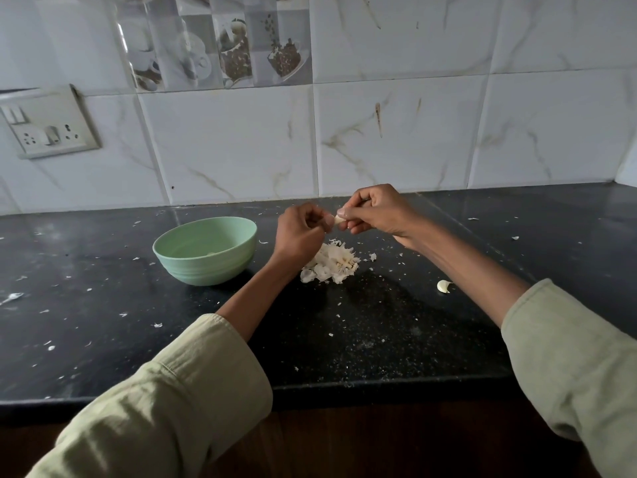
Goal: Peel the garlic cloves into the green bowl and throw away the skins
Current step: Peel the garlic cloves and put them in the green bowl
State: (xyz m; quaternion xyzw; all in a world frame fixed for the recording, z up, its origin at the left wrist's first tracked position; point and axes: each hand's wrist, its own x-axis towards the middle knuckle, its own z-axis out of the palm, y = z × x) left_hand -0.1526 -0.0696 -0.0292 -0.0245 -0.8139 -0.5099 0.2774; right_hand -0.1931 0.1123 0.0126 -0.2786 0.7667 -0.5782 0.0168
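Green bowl (205,250), one loose clove (444,286)

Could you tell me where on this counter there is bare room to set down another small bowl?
The black stone counter is freest left of and in front of the pale green plastic bowl, with only scattered flakes, and also far right, beyond the loose garlic clove. It is crowded around the white skin pile, beneath both hands peeling a clove.

Single head-mounted wide-angle cam, looked forward and down over the black counter (379,339) toward the tiled wall (396,139). Sat close: both sleeves filled the bottom corners. No second view, so no overlap.
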